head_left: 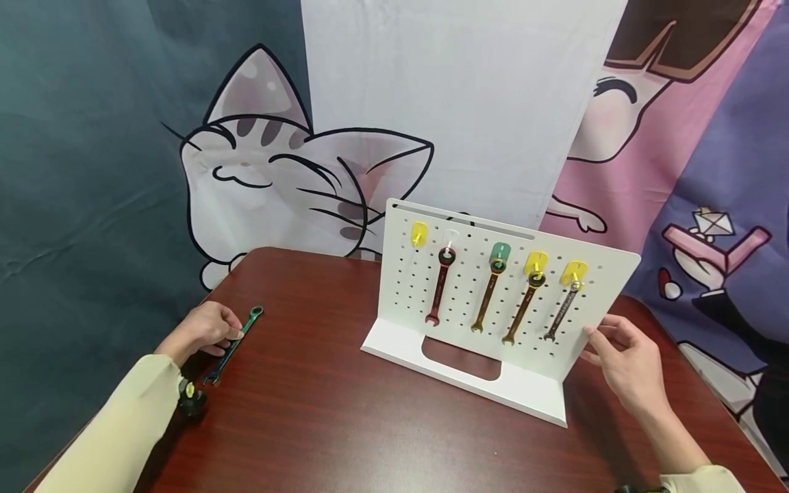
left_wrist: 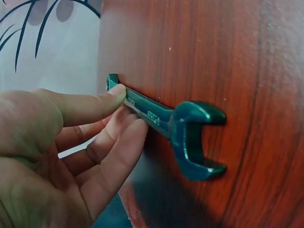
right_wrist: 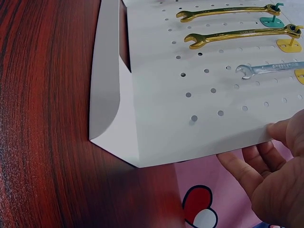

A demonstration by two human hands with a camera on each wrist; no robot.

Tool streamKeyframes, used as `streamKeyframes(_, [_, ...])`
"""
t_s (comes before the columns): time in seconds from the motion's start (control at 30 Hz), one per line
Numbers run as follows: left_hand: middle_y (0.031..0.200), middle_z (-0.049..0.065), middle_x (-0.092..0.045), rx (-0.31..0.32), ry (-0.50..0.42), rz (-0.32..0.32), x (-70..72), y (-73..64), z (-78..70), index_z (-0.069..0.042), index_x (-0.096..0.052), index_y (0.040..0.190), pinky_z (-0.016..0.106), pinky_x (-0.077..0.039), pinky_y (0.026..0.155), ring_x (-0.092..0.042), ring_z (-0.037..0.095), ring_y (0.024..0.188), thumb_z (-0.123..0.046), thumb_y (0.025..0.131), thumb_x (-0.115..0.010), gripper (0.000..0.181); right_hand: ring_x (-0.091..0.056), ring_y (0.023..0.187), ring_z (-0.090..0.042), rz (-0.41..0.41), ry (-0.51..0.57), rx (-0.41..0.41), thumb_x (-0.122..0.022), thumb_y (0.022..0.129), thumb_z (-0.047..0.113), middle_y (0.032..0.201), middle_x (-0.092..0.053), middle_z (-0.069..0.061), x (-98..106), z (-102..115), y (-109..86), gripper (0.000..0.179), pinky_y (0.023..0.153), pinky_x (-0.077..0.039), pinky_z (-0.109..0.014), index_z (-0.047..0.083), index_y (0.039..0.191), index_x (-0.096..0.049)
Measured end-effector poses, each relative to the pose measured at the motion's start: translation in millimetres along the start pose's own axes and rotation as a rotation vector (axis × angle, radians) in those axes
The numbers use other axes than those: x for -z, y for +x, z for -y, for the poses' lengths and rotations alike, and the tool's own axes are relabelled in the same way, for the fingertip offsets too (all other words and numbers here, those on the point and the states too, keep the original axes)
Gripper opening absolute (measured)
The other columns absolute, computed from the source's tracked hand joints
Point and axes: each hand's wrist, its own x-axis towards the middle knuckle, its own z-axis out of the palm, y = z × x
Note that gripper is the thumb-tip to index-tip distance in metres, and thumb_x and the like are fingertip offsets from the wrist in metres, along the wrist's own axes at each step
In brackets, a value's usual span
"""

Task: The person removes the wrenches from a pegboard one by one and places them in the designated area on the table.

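Note:
On the left side of the table, my left hand [head_left: 206, 327] pinches a green combination wrench [left_wrist: 152, 111] by the middle of its handle, between thumb and fingers. The wrench's open jaw end points toward me and its ring end away. My right hand [head_left: 635, 363] grips the right edge of a white pegboard stand [head_left: 592, 294], thumb on the front face and fingers around behind. A red wrench [head_left: 438, 291], two gold wrenches [head_left: 487, 298] and a silver wrench [right_wrist: 270, 69] hang by their ring ends on the board's hooks. The leftmost yellow hook [head_left: 419, 234] holds nothing.
The pegboard stands upright on its white base [head_left: 394, 342], right of centre on the dark red-brown table [head_left: 308, 411]. A cartoon-printed cloth backdrop [head_left: 382, 68] hangs close behind the table.

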Motion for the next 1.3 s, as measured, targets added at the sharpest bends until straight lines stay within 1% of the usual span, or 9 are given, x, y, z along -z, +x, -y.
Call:
streamKeyframes(0.17, [0.101, 0.023, -0.070, -0.054, 0.039, -0.041, 4.4, -3.3, -3.0, 0.011, -0.067, 0.115, 0.040, -0.067, 0.069, -0.071, 0.026, 0.083, -0.003, 0.097, -0.072, 0.024, -0.073, 0.076, 0.005, 0.001, -0.001, 0.005, -0.068, 0.103, 0.013, 0.090, -0.068, 0.025, -1, 0, 1.2, 0.025, 0.066, -0.064, -0.022, -0.002, 0.123, -0.063])
streamKeyframes(0.33, [0.107, 0.025, -0.073, -0.130, 0.069, -0.076, 8.1, -6.8, -21.5, 0.013, -0.067, 0.123, 0.040, -0.067, 0.074, -0.073, 0.028, 0.091, -0.006, 0.099, -0.070, 0.031, -0.074, 0.074, 0.003, -0.010, 0.008, -0.013, -0.069, 0.103, 0.013, 0.090, -0.069, 0.026, 1, 1, 2.2, 0.025, 0.065, -0.063, -0.021, 0.001, 0.124, -0.064])
streamKeyframes(0.47, [0.119, 0.028, -0.072, -0.180, 0.034, -0.054, 5.7, -7.8, -40.1, 0.012, -0.065, 0.129, 0.042, -0.067, 0.081, -0.074, 0.035, 0.100, -0.008, 0.101, -0.069, 0.034, -0.074, 0.072, 0.004, -0.029, 0.013, -0.034, -0.069, 0.102, 0.012, 0.089, -0.069, 0.026, 4, -2, 0.4, 0.021, 0.064, -0.063, -0.019, 0.006, 0.122, -0.066])
streamKeyframes(0.6, [0.120, 0.026, -0.072, -0.221, 0.004, -0.028, 1.4, -9.3, -53.1, 0.009, -0.064, 0.133, 0.042, -0.065, 0.084, -0.073, 0.037, 0.103, -0.009, 0.101, -0.070, 0.037, -0.074, 0.071, 0.003, -0.033, 0.060, -0.047, -0.070, 0.101, 0.009, 0.088, -0.071, 0.024, 6, -3, -1.7, 0.017, 0.063, -0.062, -0.019, 0.010, 0.118, -0.068])
streamKeyframes(0.73, [0.119, 0.024, -0.074, -0.266, -0.004, -0.035, -2.2, -12.8, -61.6, 0.007, -0.067, 0.132, 0.036, -0.063, 0.082, -0.072, 0.036, 0.104, -0.010, 0.100, -0.072, 0.036, -0.075, 0.071, 0.002, -0.031, 0.107, -0.046, -0.071, 0.100, 0.007, 0.088, -0.072, 0.022, 5, -3, -1.5, 0.017, 0.063, -0.063, -0.020, 0.012, 0.116, -0.069])
streamKeyframes(0.8, [0.121, 0.024, -0.074, -0.288, -0.012, -0.038, -3.7, -15.5, -65.3, 0.005, -0.068, 0.132, 0.035, -0.064, 0.083, -0.073, 0.034, 0.106, -0.010, 0.099, -0.073, 0.037, -0.074, 0.071, 0.003, -0.030, 0.096, -0.041, -0.071, 0.101, 0.008, 0.088, -0.072, 0.023, 5, -3, -1.0, 0.017, 0.063, -0.063, -0.020, 0.012, 0.116, -0.069])
streamKeyframes(1.03, [0.132, 0.028, -0.070, -0.339, -0.076, -0.005, -11.1, -24.3, -76.7, 0.005, -0.065, 0.136, 0.049, -0.062, 0.098, -0.073, 0.035, 0.115, -0.009, 0.101, -0.071, 0.039, -0.074, 0.072, 0.004, -0.017, 0.042, -0.045, -0.070, 0.102, 0.010, 0.088, -0.070, 0.026, 2, -3, 0.1, 0.019, 0.064, -0.062, -0.019, 0.009, 0.120, -0.067])
streamKeyframes(1.17, [0.136, 0.026, -0.068, -0.350, -0.098, 0.013, -16.1, -29.4, -82.2, 0.002, -0.064, 0.139, 0.050, -0.060, 0.101, -0.072, 0.035, 0.118, -0.010, 0.101, -0.070, 0.040, -0.074, 0.072, 0.004, -0.007, 0.052, -0.043, -0.070, 0.102, 0.010, 0.088, -0.070, 0.025, 1, -3, 0.7, 0.019, 0.064, -0.063, -0.019, 0.009, 0.120, -0.067])
streamKeyframes(1.3, [0.137, 0.026, -0.068, -0.383, -0.122, 0.030, -22.4, -30.9, -88.5, 0.003, -0.064, 0.140, 0.047, -0.061, 0.101, -0.072, 0.036, 0.120, -0.007, 0.101, -0.069, 0.040, -0.074, 0.072, 0.003, -0.001, 0.077, -0.045, -0.071, 0.101, 0.009, 0.088, -0.071, 0.024, 0, -4, 1.0, 0.017, 0.064, -0.063, -0.020, 0.011, 0.118, -0.068])
